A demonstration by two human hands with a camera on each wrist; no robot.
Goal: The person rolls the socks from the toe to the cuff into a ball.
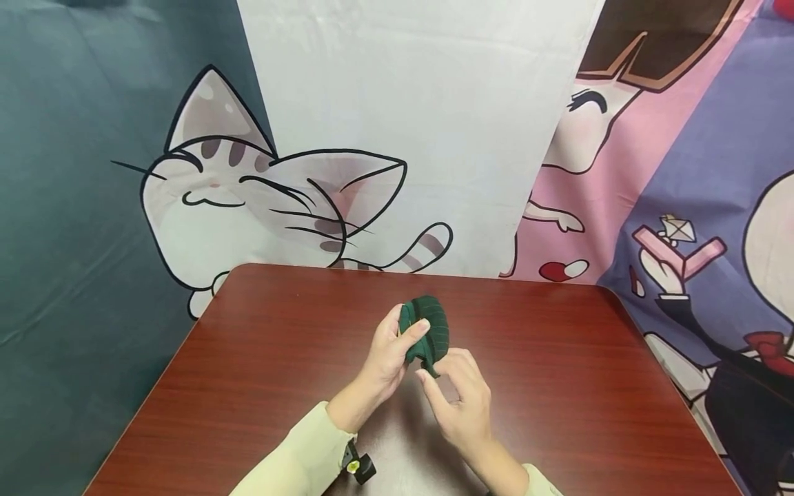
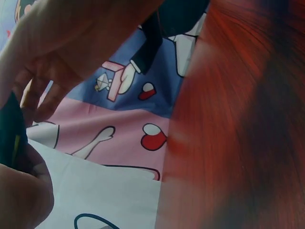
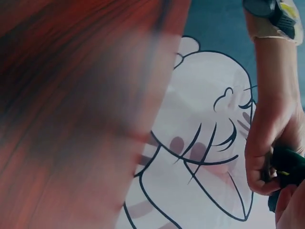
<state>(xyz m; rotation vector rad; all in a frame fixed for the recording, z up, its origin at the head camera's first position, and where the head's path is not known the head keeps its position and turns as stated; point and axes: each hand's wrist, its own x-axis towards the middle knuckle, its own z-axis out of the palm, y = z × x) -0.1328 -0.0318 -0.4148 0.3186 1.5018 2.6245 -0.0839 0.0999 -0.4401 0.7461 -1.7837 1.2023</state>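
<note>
A dark green bundle of cloth with thin pale stripes is held up over the table. My left hand grips it from the left, the thumb lying across its front. A narrow end hangs from the bundle's lower side, and my right hand pinches there with thumb and fingertips. The left wrist view has a sliver of the green cloth at its left edge, with a little yellow mark on it. In the right wrist view the green cloth is partly hidden by fingers.
The reddish-brown wooden table spreads under both hands. A printed cloth backdrop with a cartoon cat hangs behind its far edge. A small black device is strapped at the left wrist.
</note>
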